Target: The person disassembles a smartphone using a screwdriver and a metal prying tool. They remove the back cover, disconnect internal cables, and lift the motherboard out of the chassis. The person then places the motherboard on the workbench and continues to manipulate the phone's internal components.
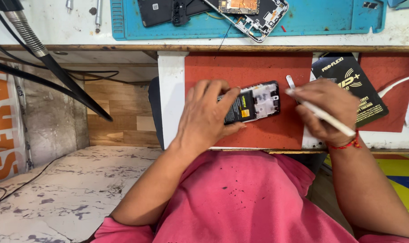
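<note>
My left hand clamps the opened black phone with exposed battery flat against the red mat on the worktop, steadying it; my right hand pinches a slim white prying stick beside it.

black packet beside phone, red mat bare above

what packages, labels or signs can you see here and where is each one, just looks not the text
Black flat package: on the red mat right of the right hand, rectangular, gold and white print.
Yellow label: on the opened phone under the left hand, small square beside the black battery.
Banner: far left edge, white with large orange letters.
</note>
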